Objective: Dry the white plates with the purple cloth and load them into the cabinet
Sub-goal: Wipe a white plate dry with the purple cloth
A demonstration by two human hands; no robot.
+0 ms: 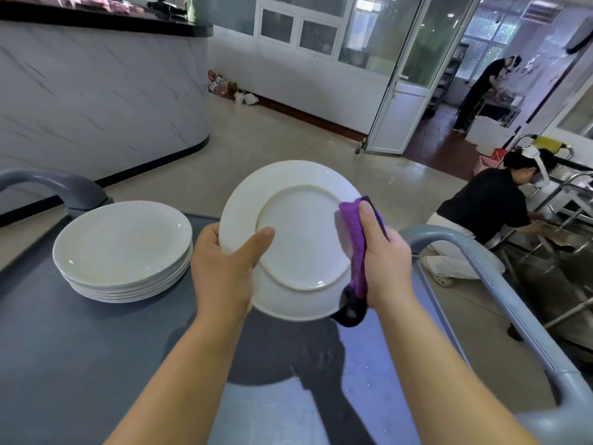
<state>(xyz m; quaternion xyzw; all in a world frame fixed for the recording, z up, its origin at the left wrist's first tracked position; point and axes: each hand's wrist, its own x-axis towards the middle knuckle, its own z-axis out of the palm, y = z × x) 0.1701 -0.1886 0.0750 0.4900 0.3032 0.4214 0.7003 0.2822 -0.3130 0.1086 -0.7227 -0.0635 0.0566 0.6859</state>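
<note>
My left hand (224, 268) grips a white plate (298, 242) by its left rim, thumb across the underside, which faces me. The plate is held tilted above the grey cart top (80, 348). My right hand (385, 261) holds the purple cloth (353, 239) bunched against the plate's right edge; a dark end of the cloth hangs below the plate. A stack of several white plates (123, 252) sits on the cart top to the left.
The cart has grey handles at far left (57, 187) and right (481, 268). A person in black (481, 220) crouches at a metal rack to the right. Another person stands in the far doorway (481, 91). A marble-faced counter (96, 91) is at left, tiled floor beyond.
</note>
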